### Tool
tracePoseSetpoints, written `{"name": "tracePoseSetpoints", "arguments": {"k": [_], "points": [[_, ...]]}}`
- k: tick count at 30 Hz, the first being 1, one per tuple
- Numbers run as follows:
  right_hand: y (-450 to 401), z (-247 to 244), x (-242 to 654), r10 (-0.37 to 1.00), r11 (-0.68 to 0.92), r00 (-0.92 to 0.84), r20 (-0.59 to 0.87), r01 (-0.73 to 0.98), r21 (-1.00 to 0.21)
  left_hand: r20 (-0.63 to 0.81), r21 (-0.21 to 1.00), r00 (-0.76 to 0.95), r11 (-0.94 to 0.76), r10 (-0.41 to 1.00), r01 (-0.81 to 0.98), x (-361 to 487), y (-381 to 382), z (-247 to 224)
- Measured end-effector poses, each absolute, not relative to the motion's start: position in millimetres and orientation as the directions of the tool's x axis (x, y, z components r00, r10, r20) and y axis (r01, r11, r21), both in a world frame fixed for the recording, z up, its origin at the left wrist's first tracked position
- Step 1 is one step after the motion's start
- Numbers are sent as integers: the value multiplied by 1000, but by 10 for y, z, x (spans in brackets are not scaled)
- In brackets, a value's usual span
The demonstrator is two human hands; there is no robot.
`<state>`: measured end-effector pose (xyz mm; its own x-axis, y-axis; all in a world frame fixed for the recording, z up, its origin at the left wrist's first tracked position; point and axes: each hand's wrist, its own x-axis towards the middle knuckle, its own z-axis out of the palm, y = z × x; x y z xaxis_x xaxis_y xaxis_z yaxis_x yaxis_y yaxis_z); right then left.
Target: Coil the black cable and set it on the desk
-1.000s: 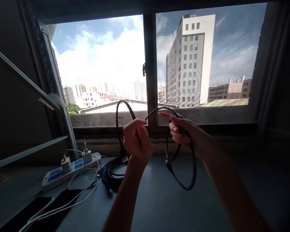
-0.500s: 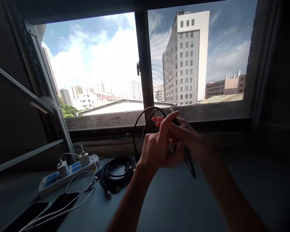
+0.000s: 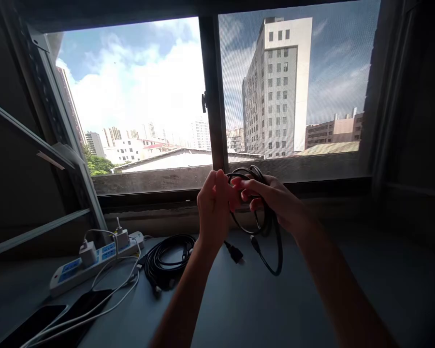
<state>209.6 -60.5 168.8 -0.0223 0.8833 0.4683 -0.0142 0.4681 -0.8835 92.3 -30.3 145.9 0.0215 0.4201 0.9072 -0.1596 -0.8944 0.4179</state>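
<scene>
A black cable point(image 3: 280, 251), partly wound into loops, hangs above the table between my two hands. My right hand point(image 3: 275, 195) is closed around the loops, its fingers curled through them. Beside it, my left hand point(image 3: 215, 208) pinches a stretch of the same cable, fingers bent and thumb up; the exact pinch point is hidden. One black plug point(image 3: 235, 253) dangles below my left hand, and a second connector point(image 3: 254, 243) hangs under the loops. A coiled bundle of black cables point(image 3: 168, 261) lies on the table left of my left forearm.
On the left, a white power strip point(image 3: 101, 261) carries two white chargers with white cords point(image 3: 105, 314). Two dark phones point(image 3: 36, 324) lie at the lower left. Behind the table point(image 3: 246, 309) is a window point(image 3: 212, 96), with a metal frame point(image 3: 68, 159) at its left.
My hands, crossed close together before, have moved apart, the left one to the left. The cable's loops hang lower, and both connectors now show below. The view has shifted slightly.
</scene>
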Motion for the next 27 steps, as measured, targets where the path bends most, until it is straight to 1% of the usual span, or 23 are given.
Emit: {"name": "tracePoseSetpoints", "arguments": {"k": [1,3,6,7,9,10,12,14,15,17,19,22,23,25,27], "points": [[-620,1690,2097,883,468,-37,468,7,-884,913,405,-16,-909,408,-104,911,-290,1461],[-654,1691,2099,881,472,-64,469,61,-879,935,350,-81,-933,344,78,879,-282,1472],[-697,1684,2098,870,493,-67,489,169,-854,963,264,-141,-898,228,351,813,-311,1522],[-705,1681,2100,865,498,-53,499,212,-841,965,256,-156,-882,210,395,785,-325,1546],[-712,1673,2112,850,504,-6,527,299,-810,968,246,-145,-874,203,419,719,-337,1591],[-710,1670,2121,838,505,25,545,342,-792,973,231,-98,-876,209,424,679,-330,1606],[-699,1662,2140,786,509,114,608,438,-741,965,191,81,-882,249,430,596,-278,1610],[-684,1652,2153,679,518,209,704,544,-660,906,175,280,-883,317,435,528,-182,1573],[-680,1647,2154,616,520,236,751,595,-613,870,179,344,-877,352,445,508,-125,1543],[-683,1636,2140,518,531,230,824,669,-520,834,186,382,-856,397,483,505,-12,1472],[-705,1625,2105,472,560,170,865,700,-444,840,215,348,-846,415,488,545,81,1407],[-750,1602,2038,433,589,112,894,716,-375,867,354,227,-868,444,348,622,177,1343],[-754,1592,2021,418,590,112,902,721,-363,868,403,166,-860,467,311,635,204,1328],[-725,1568,2007,392,582,132,910,731,-357,847,492,53,-818,528,297,634,255,1304],[-638,1536,2014,408,571,155,900,726,-383,799,581,-33,-758,600,298,603,299,1287]]}}
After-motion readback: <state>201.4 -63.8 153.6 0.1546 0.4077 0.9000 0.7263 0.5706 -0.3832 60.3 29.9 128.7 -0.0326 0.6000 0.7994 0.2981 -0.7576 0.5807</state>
